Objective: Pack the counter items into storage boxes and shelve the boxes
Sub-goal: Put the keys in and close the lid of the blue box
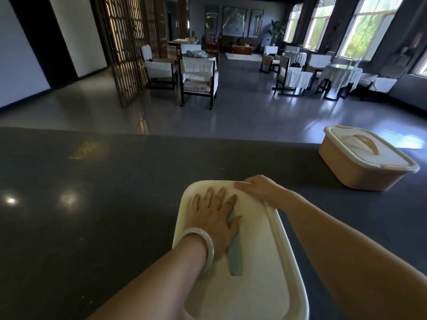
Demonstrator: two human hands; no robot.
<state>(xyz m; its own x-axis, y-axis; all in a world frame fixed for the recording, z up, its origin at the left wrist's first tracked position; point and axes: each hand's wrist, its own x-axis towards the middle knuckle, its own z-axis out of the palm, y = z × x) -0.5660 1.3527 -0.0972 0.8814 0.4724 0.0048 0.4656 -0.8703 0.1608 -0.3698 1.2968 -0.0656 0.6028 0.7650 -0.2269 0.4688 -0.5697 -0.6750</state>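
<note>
Cream storage box (242, 269), lidded, nearest the viewer on the dark worktop (92, 204). Left hand (215, 218) lies flat on the lid, fingers straight and spread, pressing beside the pale green handle (235, 257). Right hand (258, 187) curls over the lid's far right rim, gripping it. Plastic looks stiff, smooth, probably light; best lifted by the handle or under both rims. Second box, peach (362, 162), lid closed, stands well apart at right.
</note>
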